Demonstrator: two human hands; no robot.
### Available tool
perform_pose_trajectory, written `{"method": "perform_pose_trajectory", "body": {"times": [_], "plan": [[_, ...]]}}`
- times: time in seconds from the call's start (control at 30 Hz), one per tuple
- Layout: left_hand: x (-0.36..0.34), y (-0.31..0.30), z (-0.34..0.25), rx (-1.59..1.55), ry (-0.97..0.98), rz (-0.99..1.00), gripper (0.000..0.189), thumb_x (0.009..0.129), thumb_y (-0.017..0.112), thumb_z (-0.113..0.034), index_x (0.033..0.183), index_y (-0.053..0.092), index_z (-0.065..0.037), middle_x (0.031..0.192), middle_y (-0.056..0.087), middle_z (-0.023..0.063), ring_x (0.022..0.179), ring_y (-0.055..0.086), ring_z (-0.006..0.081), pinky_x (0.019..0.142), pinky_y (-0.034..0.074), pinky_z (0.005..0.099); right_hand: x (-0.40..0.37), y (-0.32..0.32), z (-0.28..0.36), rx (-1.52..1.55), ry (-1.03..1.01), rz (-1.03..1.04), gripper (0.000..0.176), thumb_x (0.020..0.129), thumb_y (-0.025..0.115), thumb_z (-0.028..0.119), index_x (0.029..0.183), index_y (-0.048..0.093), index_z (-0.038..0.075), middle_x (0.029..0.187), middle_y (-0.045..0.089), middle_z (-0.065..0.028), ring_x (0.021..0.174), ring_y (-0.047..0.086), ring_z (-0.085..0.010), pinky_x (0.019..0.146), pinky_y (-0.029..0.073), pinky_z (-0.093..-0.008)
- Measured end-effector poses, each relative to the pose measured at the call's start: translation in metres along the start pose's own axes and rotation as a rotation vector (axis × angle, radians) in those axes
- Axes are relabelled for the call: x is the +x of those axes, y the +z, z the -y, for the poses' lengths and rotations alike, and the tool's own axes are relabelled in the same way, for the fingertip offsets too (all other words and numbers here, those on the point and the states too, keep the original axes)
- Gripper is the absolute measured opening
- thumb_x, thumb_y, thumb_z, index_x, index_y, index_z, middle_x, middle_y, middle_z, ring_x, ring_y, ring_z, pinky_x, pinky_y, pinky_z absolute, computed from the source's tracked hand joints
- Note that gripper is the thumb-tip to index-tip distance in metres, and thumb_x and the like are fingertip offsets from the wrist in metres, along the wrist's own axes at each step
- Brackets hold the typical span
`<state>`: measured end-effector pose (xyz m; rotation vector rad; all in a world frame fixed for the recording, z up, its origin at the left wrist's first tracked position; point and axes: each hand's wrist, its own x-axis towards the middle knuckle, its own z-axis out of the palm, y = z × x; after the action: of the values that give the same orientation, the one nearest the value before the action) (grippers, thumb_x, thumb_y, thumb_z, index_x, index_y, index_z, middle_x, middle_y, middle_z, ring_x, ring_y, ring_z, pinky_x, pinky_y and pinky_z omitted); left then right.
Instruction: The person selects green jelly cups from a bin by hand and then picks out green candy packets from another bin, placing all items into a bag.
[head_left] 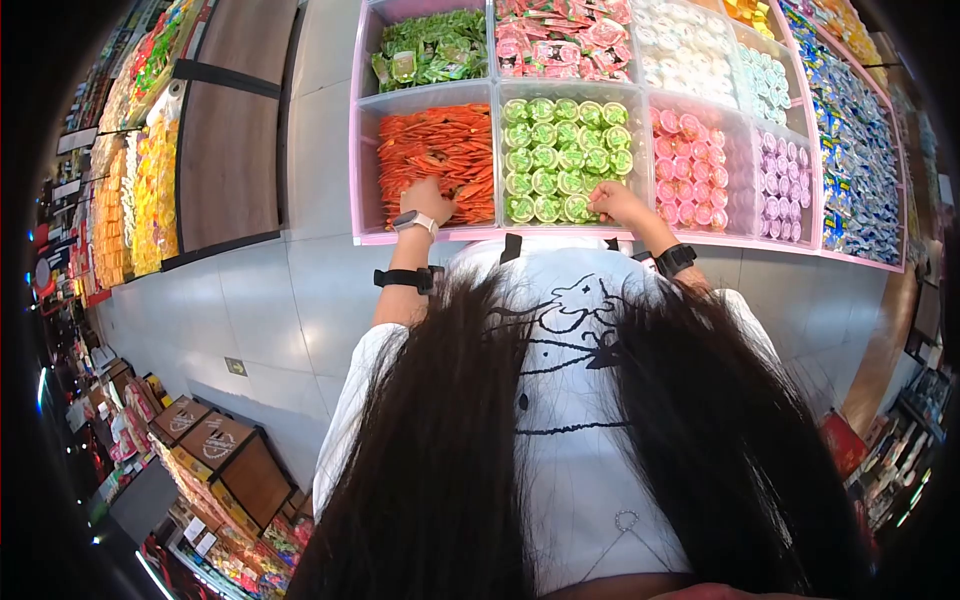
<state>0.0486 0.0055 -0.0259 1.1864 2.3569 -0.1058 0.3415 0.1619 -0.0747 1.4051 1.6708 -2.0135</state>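
The nearest elements are the white printed shirt [560,400] and the long dark hair [400,470] hanging on both sides of it. Beyond these, both forearms reach over the front rim of a pink-framed, clear-walled display bin [735,240]. The left hand [430,203], wearing a pale-banded wristwatch [408,220], is positioned at the near part of the flat orange-red foil packets [435,145]; its fingers are partly curled, fingertips among the packets, and whether one is gripped cannot be told. The right hand [618,204] is in the adjacent compartment, at the near row of round green-topped cups [545,160]; its thumb and fingers are drawn close together at a cup near the right corner, and a firm grip cannot be confirmed. The step in hand is judged to be fingertip handling of items within these two compartments. The next move appears to call for a light, precise pinch, leaving neighbouring cups and packets undisturbed. Further back, separate compartments contain green-wrapped packets [430,48] and pink-and-red packets [565,45].
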Motion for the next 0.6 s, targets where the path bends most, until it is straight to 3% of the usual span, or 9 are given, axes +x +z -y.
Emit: {"method": "perform_pose_trajectory", "body": {"times": [0.03,0.13,0.43,0.53,0.6], "plan": [[0.000,0.004,0.003,-0.013,0.008,0.109,0.039,0.060,0.063,-0.023,0.090,0.053,0.000,0.092,0.054,0.0186,0.088,0.053,0.0308,0.076,0.044,0.0367,0.003,0.001,0.000,-0.001,0.005,0.017,0.012,0.070,0.059,0.007,0.077,0.050,0.003,0.058,0.051,-0.0016,0.045,0.049,-0.0096,0.039,0.038,-0.0230],[0.001,0.024,0.009,-0.076,-0.042,0.045,0.035,0.063,0.060,-0.018,0.091,0.052,0.002,0.098,0.051,0.0213,0.090,0.051,0.0325,0.078,0.043,0.0363,0.009,0.005,0.000,-0.038,0.017,0.024,0.012,0.070,0.060,0.007,0.076,0.051,0.003,0.058,0.052,-0.0024,0.045,0.049,-0.0099,0.037,0.038,-0.0235],[0.014,0.036,0.017,-0.083,-0.051,0.109,0.035,0.065,0.056,-0.010,0.096,0.048,0.005,0.109,0.041,0.0282,0.094,0.048,0.0365,0.081,0.042,0.0359,0.016,0.008,-0.002,-0.033,0.103,0.017,0.015,0.067,0.064,0.010,0.072,0.051,0.004,0.052,0.050,-0.0025,0.040,0.045,-0.0087,0.035,0.036,-0.0209],[0.015,0.047,0.019,-0.091,-0.061,-0.011,0.027,0.063,0.057,-0.013,0.085,0.052,0.003,0.087,0.053,0.0211,0.090,0.048,0.0319,0.078,0.040,0.0348,0.016,0.008,-0.004,-0.022,0.086,0.010,0.015,0.067,0.064,0.012,0.068,0.051,0.005,0.050,0.050,-0.0017,0.038,0.043,-0.0081,0.034,0.035,-0.0209],[0.015,0.049,0.020,-0.092,-0.060,-0.023,0.029,0.062,0.059,-0.014,0.085,0.053,0.002,0.087,0.053,0.0207,0.089,0.048,0.0320,0.078,0.040,0.0349,0.016,0.007,-0.004,-0.022,0.098,0.011,0.015,0.067,0.064,0.012,0.065,0.051,0.005,0.050,0.049,-0.0017,0.038,0.042,-0.0079,0.034,0.035,-0.0210]]}}
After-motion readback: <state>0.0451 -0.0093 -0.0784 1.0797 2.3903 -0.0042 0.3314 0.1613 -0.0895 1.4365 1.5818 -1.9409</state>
